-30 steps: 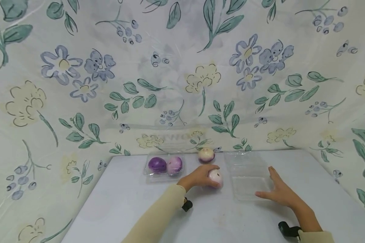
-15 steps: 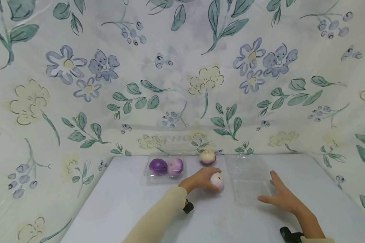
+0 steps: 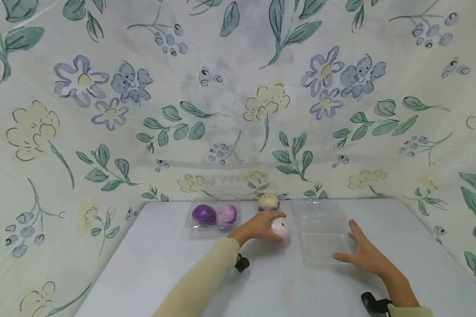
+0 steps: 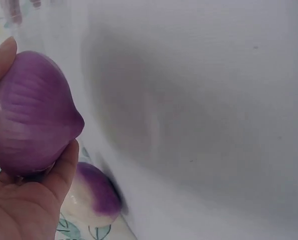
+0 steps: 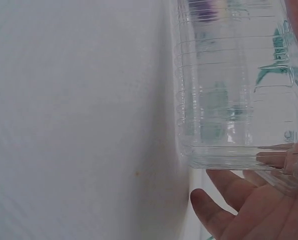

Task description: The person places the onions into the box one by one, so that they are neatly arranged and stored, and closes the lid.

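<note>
My left hand (image 3: 259, 228) holds a purple and white onion (image 4: 36, 115) by its sides, the fingers and thumb curled round it. In the left wrist view the onion's pointed end faces the table, with a shadow on the tabletop beside it. To the right in the head view lies a clear plastic clamshell box (image 3: 326, 247), its lid folded back. Beside that box's right side is my right hand (image 3: 366, 255), thumb and fingers spread apart. Seen from the right wrist, several fingers (image 5: 234, 190) are close against the end of the box; whether they touch it I cannot tell.
Another onion (image 3: 269, 201), pale on top with a purple underside, sits behind the left hand. A second clear box (image 3: 193, 224) at the back left contains two purple onions (image 3: 204, 215). A flower-patterned sheet (image 3: 222, 145) hangs behind the white table (image 3: 150, 264).
</note>
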{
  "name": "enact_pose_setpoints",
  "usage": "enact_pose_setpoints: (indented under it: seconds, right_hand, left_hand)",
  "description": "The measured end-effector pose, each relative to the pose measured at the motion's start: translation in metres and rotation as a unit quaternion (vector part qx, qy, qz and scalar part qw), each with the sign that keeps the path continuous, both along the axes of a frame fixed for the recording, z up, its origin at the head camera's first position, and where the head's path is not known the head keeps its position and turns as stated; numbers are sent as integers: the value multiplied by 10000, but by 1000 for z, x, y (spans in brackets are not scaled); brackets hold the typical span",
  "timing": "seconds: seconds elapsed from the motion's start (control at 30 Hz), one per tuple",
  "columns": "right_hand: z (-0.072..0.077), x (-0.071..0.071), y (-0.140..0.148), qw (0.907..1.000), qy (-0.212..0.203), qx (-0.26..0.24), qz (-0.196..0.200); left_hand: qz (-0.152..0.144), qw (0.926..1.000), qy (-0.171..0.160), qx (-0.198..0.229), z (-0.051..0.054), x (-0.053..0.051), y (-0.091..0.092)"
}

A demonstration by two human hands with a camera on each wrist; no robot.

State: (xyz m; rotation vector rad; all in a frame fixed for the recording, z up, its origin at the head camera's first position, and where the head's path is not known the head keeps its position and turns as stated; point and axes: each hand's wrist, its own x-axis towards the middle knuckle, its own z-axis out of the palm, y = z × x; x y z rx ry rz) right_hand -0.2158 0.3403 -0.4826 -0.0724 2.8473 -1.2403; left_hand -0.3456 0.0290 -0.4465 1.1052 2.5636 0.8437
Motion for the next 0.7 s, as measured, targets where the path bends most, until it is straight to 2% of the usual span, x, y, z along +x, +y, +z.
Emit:
enact_pose_setpoints:
  seconds: [0.17, 0.3, 0.5, 0.7]
  right_hand:
    - [-1, -1, 0, 10000, 17, -41, 17]
    - [-2, -2, 1, 10000, 40, -39, 21]
    - [-3, -3, 2, 9999, 95, -39, 37]
    - [-3, -3, 3, 9998, 168, -48, 72]
  left_hand:
    - [90, 9998, -182, 35, 11, -3, 2]
    - [54, 9997, -154, 171, 19, -4, 4]
    - [67, 9997, -21, 231, 25, -3, 9]
    - [133, 9994, 76, 308, 29, 3, 21]
